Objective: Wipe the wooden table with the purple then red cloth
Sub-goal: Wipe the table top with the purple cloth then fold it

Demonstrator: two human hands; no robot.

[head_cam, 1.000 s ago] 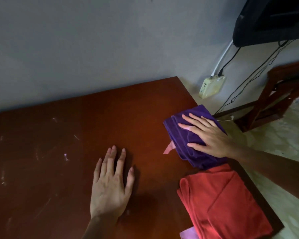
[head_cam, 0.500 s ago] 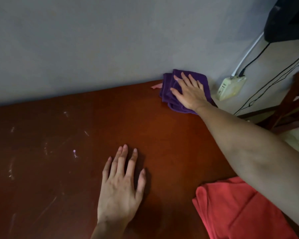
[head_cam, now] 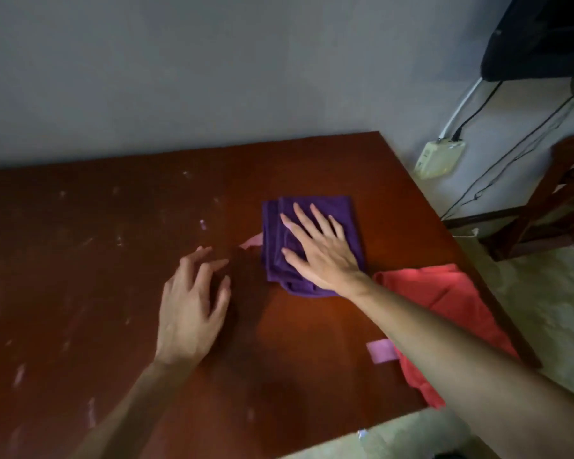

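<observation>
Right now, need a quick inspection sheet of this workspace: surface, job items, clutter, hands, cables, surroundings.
Surface: wooden table, reddish brown, pale smudges and streaks across its left half.
Job's things: purple cloth, folded, flat on the table; red cloth lying at the right edge, partly under the forearm.
Clutter: pink tag beside the red cloth; another pink tag sticking out from the purple cloth.
Hands: right hand pressing flat on the purple cloth; left hand on the bare table, fingers loosely bent.
Cables: black and white leads run to a power strip by the wall.
Surroundings: grey wall, wooden chair, pale floor.

Two bare forearms, no sleeves, bare hands
</observation>
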